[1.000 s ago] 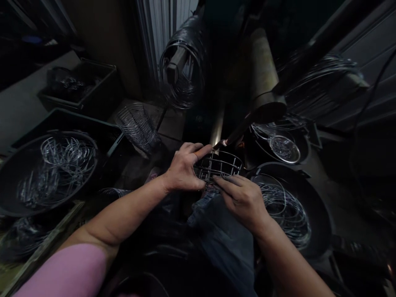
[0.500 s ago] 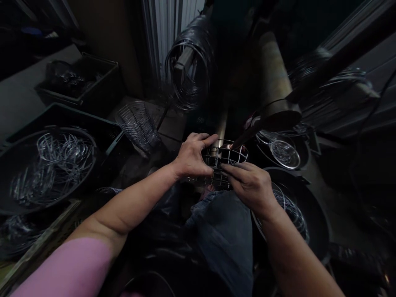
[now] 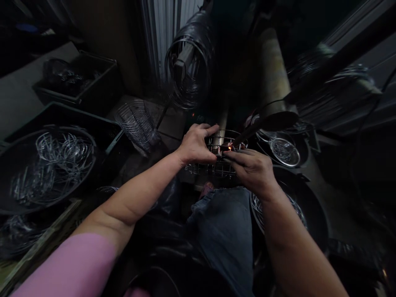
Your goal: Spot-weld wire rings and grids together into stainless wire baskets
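Two bare hands hold a wire basket [image 3: 218, 149] beneath the tip of a dark bar [image 3: 249, 133], where an orange glow [image 3: 229, 147] shows; the step appears to be joining wires by heat. The next move likely calls for a steady hold, fingers clear of the glow. The basket lies between the fingers: the left hand [image 3: 199, 144] grips its left side, thumb spread; the right hand's [image 3: 252, 167] pinch its near edge, exact contact hidden.

Dim rm, mostly deep shadow, w/ a pale ridged wall [image 3: 159, 31] top ctr, a grey wall [image 3: 385, 57] upper R, a dark brownish wall [image 3: 102, 37] upper L, & a grey floor [image 3: 173, 123] w/ visible seams.
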The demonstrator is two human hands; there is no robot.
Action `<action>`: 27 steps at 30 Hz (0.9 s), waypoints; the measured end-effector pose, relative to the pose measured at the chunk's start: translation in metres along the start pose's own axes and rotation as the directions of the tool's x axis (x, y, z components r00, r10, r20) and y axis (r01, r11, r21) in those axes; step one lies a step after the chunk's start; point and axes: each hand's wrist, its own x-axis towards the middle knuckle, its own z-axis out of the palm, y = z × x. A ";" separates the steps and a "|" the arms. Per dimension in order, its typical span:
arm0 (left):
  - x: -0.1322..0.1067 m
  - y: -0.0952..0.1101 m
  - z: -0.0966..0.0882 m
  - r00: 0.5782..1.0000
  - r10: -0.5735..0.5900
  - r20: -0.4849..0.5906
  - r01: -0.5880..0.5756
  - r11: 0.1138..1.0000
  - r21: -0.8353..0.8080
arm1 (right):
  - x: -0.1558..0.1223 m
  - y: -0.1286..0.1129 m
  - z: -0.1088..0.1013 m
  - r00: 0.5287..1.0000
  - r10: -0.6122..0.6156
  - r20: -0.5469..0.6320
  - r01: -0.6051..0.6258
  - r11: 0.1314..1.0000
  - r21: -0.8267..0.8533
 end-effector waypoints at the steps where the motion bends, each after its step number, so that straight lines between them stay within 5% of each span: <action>1: 0.001 0.000 0.000 1.000 -0.001 0.002 0.001 1.000 -0.002 | -0.001 -0.001 -0.001 1.000 0.026 -0.016 -0.025 0.999 0.034; 4: 0.004 -0.003 0.000 1.000 -0.010 0.013 0.010 1.000 -0.010 | -0.012 -0.008 -0.007 0.968 0.211 -0.135 -0.175 0.956 0.237; 7: 0.014 -0.006 0.002 1.000 -0.029 0.001 0.029 1.000 -0.007 | -0.027 -0.020 -0.012 0.883 0.438 -0.168 -0.287 0.787 0.546; 10: 0.025 -0.006 0.002 0.998 -0.063 -0.005 0.063 0.998 -0.011 | -0.043 -0.029 -0.010 0.858 0.514 -0.009 -0.362 0.616 0.700; 14: 0.026 -0.014 -0.006 0.999 -0.014 0.047 0.015 1.000 -0.006 | -0.071 -0.027 -0.003 0.854 0.459 0.245 -0.484 0.527 0.698; 18: 0.009 -0.049 -0.012 0.999 0.013 0.036 -0.009 0.995 -0.099 | -0.101 -0.021 -0.008 0.856 0.367 0.365 -0.516 0.655 0.552; 22: -0.016 -0.075 -0.009 0.985 -0.155 0.072 0.171 0.878 -0.447 | -0.108 -0.034 -0.018 0.917 0.233 0.324 -0.353 0.851 0.388; 24: -0.031 -0.072 -0.009 0.975 -0.216 0.045 0.207 0.825 -0.526 | -0.101 -0.048 -0.024 0.929 0.161 0.334 -0.277 0.900 0.337; 27: -0.058 -0.050 -0.016 0.978 -0.199 -0.058 0.151 0.874 -0.463 | -0.084 -0.069 -0.033 0.936 0.050 0.349 -0.181 0.918 0.353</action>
